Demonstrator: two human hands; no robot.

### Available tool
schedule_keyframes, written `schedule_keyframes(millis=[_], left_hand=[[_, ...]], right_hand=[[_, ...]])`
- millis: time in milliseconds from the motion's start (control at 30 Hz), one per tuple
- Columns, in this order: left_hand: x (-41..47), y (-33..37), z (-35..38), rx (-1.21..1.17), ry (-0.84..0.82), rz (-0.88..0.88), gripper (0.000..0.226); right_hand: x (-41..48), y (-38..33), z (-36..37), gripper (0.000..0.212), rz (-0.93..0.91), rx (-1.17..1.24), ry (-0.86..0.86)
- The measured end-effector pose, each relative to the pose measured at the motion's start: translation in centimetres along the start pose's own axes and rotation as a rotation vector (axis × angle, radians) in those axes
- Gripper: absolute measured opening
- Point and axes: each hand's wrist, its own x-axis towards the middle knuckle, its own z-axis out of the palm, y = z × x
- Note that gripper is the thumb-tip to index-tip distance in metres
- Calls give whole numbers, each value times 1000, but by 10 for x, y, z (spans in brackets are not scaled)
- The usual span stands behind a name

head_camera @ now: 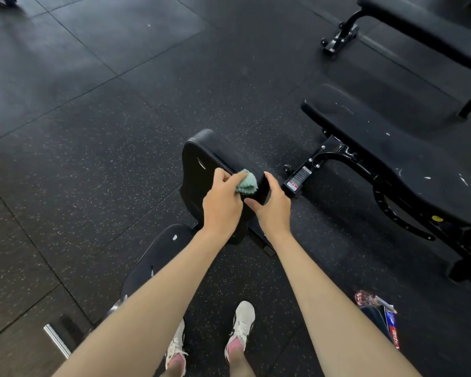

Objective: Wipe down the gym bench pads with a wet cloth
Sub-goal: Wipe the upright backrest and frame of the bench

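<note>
Floor (93,131): dark speckled rubber tiles, carrying all the benches

Neighbouring bench (392,148): to the right, well apart from the work, long flat pad with white scuffs; not yet touched by the cloth here

Back pad (199,180): the pad in hand, black, tilted up steeply, upper end away from the person

Seat pad (161,257): lower, near the person's legs, one white mark on it; judged still to be done

Right grip (273,210): curled round the back pad's near edge, thumb on one face, fingers over the other, steadying it

Left grip (220,205): fingers pinching the cloth, pressing it to the pad's narrow side strip

Cloth (246,182): teal, bunched into a wad, sticking out past the left fingers, just beside the right thumb, touching the pad between the two hands

Handling note: a bunched wad covers little, so it likely pays to flatten the cloth under the palm, hold the right hand firm, and draw long overlapping strokes from the upper end downward, seam and edges included
</note>
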Motion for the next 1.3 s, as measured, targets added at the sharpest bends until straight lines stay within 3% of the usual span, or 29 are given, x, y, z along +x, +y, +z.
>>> schedule_keyframes(millis=[133, 267, 433, 633, 833, 1100, 1300], left_hand=[[-21, -1, 5, -14, -65, 202, 41], [-17, -19, 8, 10, 159, 280, 44], [5, -39, 23, 56, 270, 410, 29], [31, -58, 22, -138, 430, 150, 31], [64, -89, 0, -278, 424, -122, 34], [86, -126, -9, -278, 364, -233, 33], [64, -108, 15, -506, 454, -209, 36]], right_hand=[[-4, 3, -4, 72, -38, -2, -43], [-11, 4, 1, 85, -56, 19, -27], [-14, 9, 17, 80, -106, 60, 86], [-11, 17, 37, 62, -112, 204, 201], [-6, 9, 59, 50, -79, 251, 399], [1, 12, 71, 45, -97, 287, 521], [3, 17, 74, 52, -97, 328, 541]])
